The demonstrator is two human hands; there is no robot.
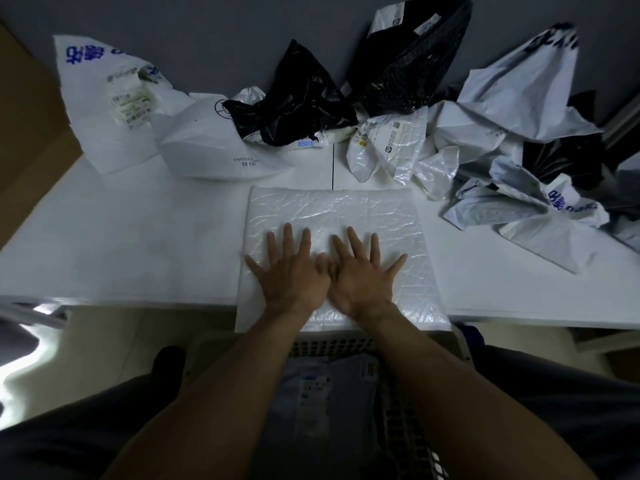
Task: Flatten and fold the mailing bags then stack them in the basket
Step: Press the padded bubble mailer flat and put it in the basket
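A white crinkled mailing bag (332, 209) lies flat on the white table (121, 244), its near edge hanging over the table's front. My left hand (291, 271) and my right hand (363, 275) press on it side by side, fingers spread and straight, thumbs touching. Below the table edge, between my legs, sits a perforated basket (408, 427) holding a folded grey-blue bag (329, 403) with a label.
Crumpled bags crowd the back of the table: white printed ones (104, 98) at the left, a black one (294, 98) in the middle, a black mesh bag (412, 64) behind, grey-white ones (519, 150) at the right. A brown cardboard surface (20, 133) borders the left.
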